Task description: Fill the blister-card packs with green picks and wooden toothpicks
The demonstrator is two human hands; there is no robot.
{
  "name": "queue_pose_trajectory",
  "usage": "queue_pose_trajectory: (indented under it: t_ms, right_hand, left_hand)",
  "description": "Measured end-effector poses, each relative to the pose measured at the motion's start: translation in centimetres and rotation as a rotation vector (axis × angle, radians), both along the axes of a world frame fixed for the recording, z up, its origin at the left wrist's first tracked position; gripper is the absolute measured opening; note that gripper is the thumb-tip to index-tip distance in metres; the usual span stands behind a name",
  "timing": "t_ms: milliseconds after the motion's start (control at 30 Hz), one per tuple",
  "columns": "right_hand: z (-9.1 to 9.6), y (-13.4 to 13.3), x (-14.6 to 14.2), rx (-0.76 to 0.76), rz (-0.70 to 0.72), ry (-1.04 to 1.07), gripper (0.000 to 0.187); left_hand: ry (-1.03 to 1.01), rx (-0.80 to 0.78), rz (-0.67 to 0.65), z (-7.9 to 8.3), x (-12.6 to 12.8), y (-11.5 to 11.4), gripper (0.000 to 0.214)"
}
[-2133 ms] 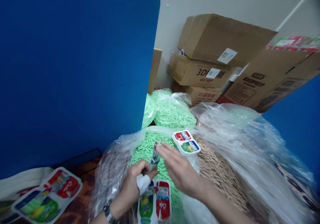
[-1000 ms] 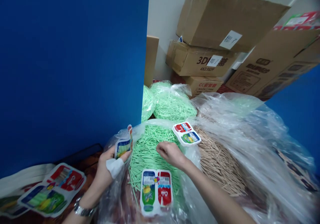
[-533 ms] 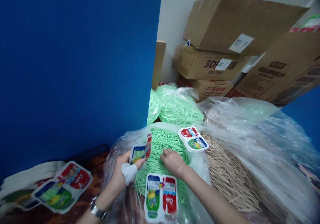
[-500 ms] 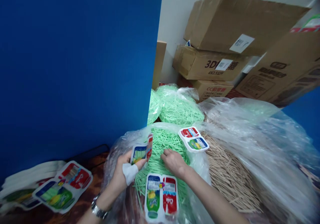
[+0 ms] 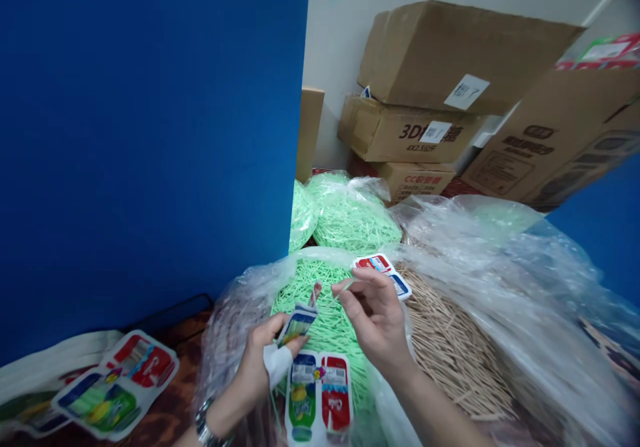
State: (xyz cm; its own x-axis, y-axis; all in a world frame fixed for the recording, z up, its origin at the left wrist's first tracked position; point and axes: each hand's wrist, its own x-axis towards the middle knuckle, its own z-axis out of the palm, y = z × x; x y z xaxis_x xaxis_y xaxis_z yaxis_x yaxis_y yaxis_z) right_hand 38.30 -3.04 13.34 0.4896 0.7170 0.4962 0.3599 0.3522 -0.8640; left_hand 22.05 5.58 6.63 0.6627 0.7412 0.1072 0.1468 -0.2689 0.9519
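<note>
evidently the left hand (image 5: 257,362) is gripping a bent blue-and-red packet (image 5: 299,320) above the heaped green sticks (image 5: 340,337), while the right hand (image 5: 379,310) is pinching one pale stick (image 5: 343,290) between its fingertips nearby.

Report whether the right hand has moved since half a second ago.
Yes, the right hand has moved rightward: the far two-part pack, lying in place and fully visible then, is now partly hidden behind it.
</note>
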Motion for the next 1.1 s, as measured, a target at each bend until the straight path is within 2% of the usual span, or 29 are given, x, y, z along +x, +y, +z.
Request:
queue_pose_trajectory:
  t_ms: [233,433,567,667,767,833,933,967,1033,1100]
  right_hand:
    - [-1.4,0.3,-0.4,-0.021,0.052,-0.132,0.032]
    - [-1.1,0.7,-0.8,-0.152,0.108,-0.098,0.027]
    - [-0.7,0.9,-0.7,-0.133,0.081,-0.359,0.014]
    - [-0.7,0.8,-0.7,-0.082,0.059,-0.546,0.011]
    - [-1.0,0.5,-0.2,-0.087,0.130,-0.633,0.013]
    - [-1.5,0.4,0.6,-0.149,0.166,-0.591,0.025]
    - [-2.6,0.5,2.1,-0.298,0.215,-0.411,0.049]
    - [-3.1,0.6,2.5,-0.343,0.261,-0.334,0.046]
    - [-3.8,0.7,2.6,-0.398,0.339,-0.208,0.028]
    - [-4.2,0.6,2.2,-0.396,0.312,-0.191,0.017]
  left_hand:
    - [0.036,0.080,-0.036,0.1,-0.2,-0.2,0.010]
    - [0.021,-0.017,-0.058,0.5,-0.2,-0.3,0.012]
    - [-0.025,-0.132,-0.097,1.4,0.0,-0.3,0.017]
    - [-0.045,-0.149,-0.095,2.1,0.0,-0.1,0.016]
    - [-0.070,-0.154,-0.085,2.4,-0.2,0.0,0.013]
    - [-0.093,-0.188,-0.086,2.3,-0.5,0.1,0.015]
    - [-0.131,-0.283,-0.085,1.9,-0.9,0.3,0.025]
    - [-0.146,-0.310,-0.075,1.7,-1.0,0.4,0.028]
    - [-0.178,-0.328,-0.049,1.4,-1.1,0.6,0.030]
    - [-0.191,-0.316,-0.036,1.2,-1.1,0.8,0.032]
